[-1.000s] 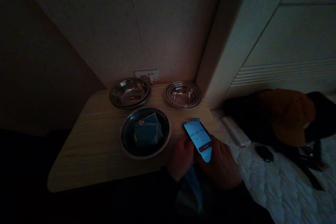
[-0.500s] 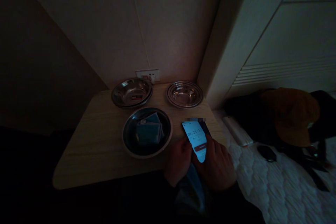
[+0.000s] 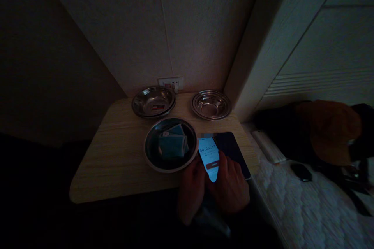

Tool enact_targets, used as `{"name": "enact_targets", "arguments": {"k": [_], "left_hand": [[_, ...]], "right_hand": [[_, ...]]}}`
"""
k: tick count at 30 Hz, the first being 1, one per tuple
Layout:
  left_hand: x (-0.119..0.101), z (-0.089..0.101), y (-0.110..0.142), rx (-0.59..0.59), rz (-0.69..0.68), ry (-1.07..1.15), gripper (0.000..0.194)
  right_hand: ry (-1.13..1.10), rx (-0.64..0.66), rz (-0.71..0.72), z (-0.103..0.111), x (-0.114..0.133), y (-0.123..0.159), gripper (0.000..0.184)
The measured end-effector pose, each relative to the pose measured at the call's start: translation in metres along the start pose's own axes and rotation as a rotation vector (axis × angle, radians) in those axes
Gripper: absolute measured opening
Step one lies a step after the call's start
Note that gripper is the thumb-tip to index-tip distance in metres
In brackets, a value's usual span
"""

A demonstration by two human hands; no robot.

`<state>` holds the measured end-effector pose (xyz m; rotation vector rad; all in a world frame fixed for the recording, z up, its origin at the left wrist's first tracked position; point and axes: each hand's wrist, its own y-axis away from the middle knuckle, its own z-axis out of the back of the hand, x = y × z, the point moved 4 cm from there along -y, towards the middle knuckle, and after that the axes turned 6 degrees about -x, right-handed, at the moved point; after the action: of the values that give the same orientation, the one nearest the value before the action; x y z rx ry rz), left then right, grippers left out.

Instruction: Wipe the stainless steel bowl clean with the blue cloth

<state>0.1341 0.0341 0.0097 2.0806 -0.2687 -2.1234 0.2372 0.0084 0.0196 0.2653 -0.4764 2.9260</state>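
A lit phone [image 3: 209, 155] with a timer on its screen is between my two hands at the table's front edge. My left hand [image 3: 191, 190] is closed at the phone's lower left side. Bent fingers of my right hand [image 3: 232, 186] close on its right edge. Just left of the phone stands a steel bowl [image 3: 149, 163] with flat blue-green packets [image 3: 172, 147] lying in it. A dark flat rectangular thing [image 3: 232, 149] lies on the table behind the right hand, partly covered by it.
On the wooden table [image 3: 108, 163], nested steel bowls [image 3: 153, 101] stand at the back left and a stack of smaller ones [image 3: 210, 105] at the back right. A wall socket [image 3: 171, 83] is behind. On the white bed [image 3: 315, 210] lie an orange cap [image 3: 330, 132] and a black mouse-like object [image 3: 301, 172].
My hands and the phone have moved left, closer to the bowl with the packets. More of the dark flat thing is uncovered. The view has shifted slightly.
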Motion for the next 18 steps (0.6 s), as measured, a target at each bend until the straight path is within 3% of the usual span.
{"name": "enact_targets", "arguments": {"k": [6,10,12,18], "left_hand": [[0.022,0.033,0.014,-0.167,0.182,-0.014,0.029],[0.03,0.058,0.023,-0.163,0.326,0.109,0.034],[0.03,0.074,0.025,-0.252,0.37,0.08,0.036],[0.021,0.106,0.018,-0.466,0.285,0.077,0.041]], "right_hand": [[0.027,-0.041,0.015,-0.004,0.005,0.001,0.052],[0.05,-0.024,-0.003,-0.003,0.009,0.0,0.053],[0.061,-0.01,0.003,-0.003,0.011,-0.001,0.054],[0.067,-0.015,-0.007,-0.002,0.017,-0.002,0.053]]}}
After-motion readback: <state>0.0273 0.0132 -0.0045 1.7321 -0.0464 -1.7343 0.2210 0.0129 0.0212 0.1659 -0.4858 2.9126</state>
